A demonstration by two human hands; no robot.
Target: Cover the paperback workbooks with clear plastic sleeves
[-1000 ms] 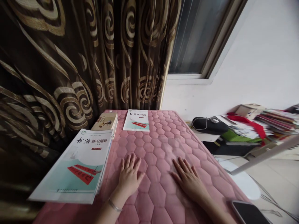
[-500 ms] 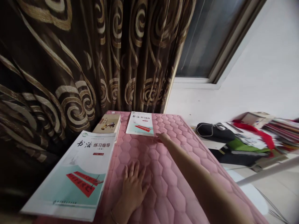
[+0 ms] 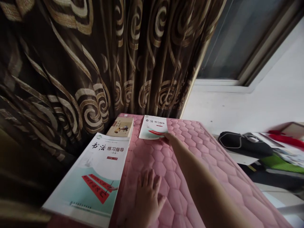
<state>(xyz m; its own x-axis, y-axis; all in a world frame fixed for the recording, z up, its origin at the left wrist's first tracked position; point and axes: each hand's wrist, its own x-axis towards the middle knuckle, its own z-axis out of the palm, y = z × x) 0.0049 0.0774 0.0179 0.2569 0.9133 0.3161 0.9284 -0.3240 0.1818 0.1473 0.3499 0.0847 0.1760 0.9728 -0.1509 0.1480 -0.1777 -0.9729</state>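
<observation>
My right hand reaches to the far part of the pink quilted surface. It pinches the near right corner of a thin calligraphy workbook, which lies there with its cover up. My left hand rests palm down with fingers stretched on the pink quilted cover, holding nothing. To its left lies a larger-looking stack of calligraphy workbooks with the same white and teal cover. Behind that stack is a tan book with small painted figures, partly covered by it.
A dark curtain with gold swirls hangs along the left and back. On the right, a window is set in a white wall. Below it are a black case, a green item and other clutter.
The view has swung left, so things appear further right. My right hand has moved onto the far workbook's corner and closed on it. My left hand stays flat on the quilted cover.
</observation>
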